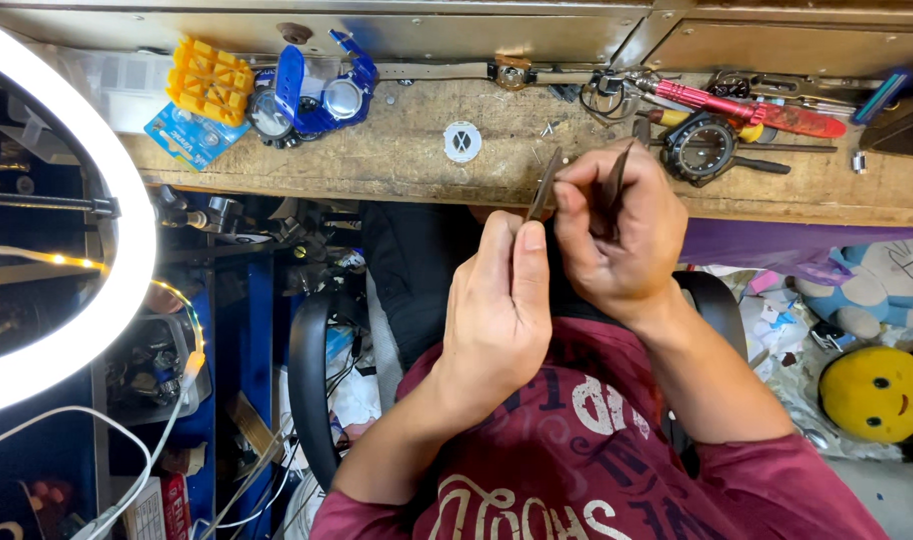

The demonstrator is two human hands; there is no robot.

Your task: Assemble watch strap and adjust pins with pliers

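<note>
My left hand (499, 300) is closed around a thin dark strap-like piece (545, 185) that sticks up from between thumb and forefinger. Close against it, my right hand (614, 232) pinches the same piece near its upper end and also grips a slim dark tool (618, 175) pointing up and away. Both hands hover just below the front edge of the worn wooden workbench (407, 160), above my lap. The lower part of the strap is hidden inside my left fist.
On the bench lie a small round white disc (463, 141), a yellow plastic holder (210, 80), a blue clamp device (312, 92), a red-handled tool (737, 105) and a black round watch case (704, 148). A lit ring lamp (87, 230) stands left; plush toys (882, 390) lie right.
</note>
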